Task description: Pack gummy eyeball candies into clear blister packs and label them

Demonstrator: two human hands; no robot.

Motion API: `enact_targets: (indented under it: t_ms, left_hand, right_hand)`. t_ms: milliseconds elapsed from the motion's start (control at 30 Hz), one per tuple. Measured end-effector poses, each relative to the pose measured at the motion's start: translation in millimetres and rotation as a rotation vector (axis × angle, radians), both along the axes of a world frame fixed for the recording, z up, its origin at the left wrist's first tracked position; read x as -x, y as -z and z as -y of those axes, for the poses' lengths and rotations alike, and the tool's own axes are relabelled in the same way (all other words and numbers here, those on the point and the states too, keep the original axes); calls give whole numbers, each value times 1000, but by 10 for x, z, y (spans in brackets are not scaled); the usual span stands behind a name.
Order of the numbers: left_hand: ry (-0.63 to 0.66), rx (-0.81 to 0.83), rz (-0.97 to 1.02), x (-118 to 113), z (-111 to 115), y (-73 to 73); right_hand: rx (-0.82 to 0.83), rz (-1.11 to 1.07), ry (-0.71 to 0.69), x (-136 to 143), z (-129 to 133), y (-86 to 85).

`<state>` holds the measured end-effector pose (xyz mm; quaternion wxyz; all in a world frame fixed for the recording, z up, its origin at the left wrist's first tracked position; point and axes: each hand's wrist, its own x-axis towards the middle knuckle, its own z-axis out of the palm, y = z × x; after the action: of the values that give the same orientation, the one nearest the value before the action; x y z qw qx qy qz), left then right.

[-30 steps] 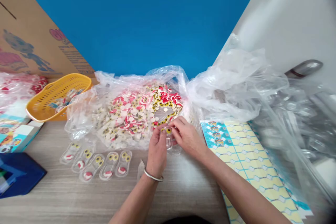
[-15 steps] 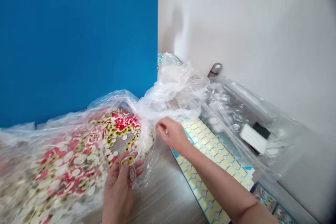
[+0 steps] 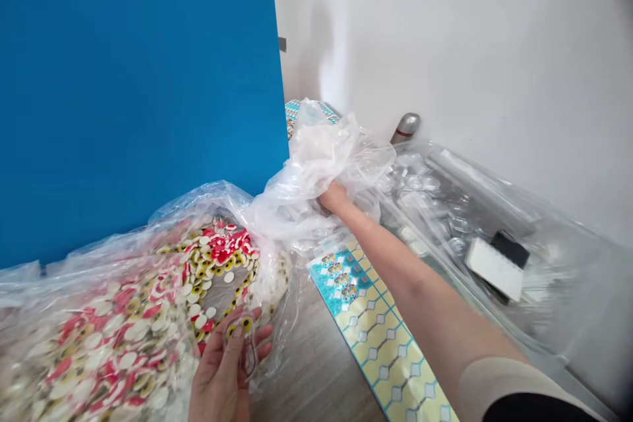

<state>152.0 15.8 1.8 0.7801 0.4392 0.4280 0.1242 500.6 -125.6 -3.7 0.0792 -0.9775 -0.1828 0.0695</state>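
My left hand (image 3: 225, 359) is closed on a small clear plastic piece (image 3: 250, 353) with two yellow, black-centred eye discs at its top. Beside it lies a large clear bag (image 3: 202, 194) of many small flat pieces (image 3: 126, 326), red, white and yellow with black centres. My right hand (image 3: 335, 198) reaches into a crumpled whitish plastic bag (image 3: 316, 151); the bag hides its fingers. Under my right forearm is a sticker sheet (image 3: 390, 349) of yellow backing, with a few printed blue stickers (image 3: 343, 277) at its far corner.
A blue panel (image 3: 143, 79) stands at the left, before a white wall (image 3: 455, 46). On the right, a clear bin (image 3: 544, 211) holds clear plastic pieces (image 3: 420, 178) and a white-and-black block (image 3: 494, 267). Behind it is a silver flask (image 3: 406, 126). The tabletop (image 3: 316, 343) looks grey wood.
My right hand has moved forward, away from the bag of flat pieces, into the crumpled bag. The view has shifted slightly. My left hand still keeps the clear piece.
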Motion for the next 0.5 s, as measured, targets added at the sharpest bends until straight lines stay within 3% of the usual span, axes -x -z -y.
enact_targets:
  t_ms: [267, 500]
  left_hand:
    - [46, 22, 52, -36, 163, -29]
    - [79, 3, 51, 55, 276, -86]
  right_hand:
    - [-97, 74, 1, 506, 426, 88]
    - [-151, 81, 61, 203, 180, 10]
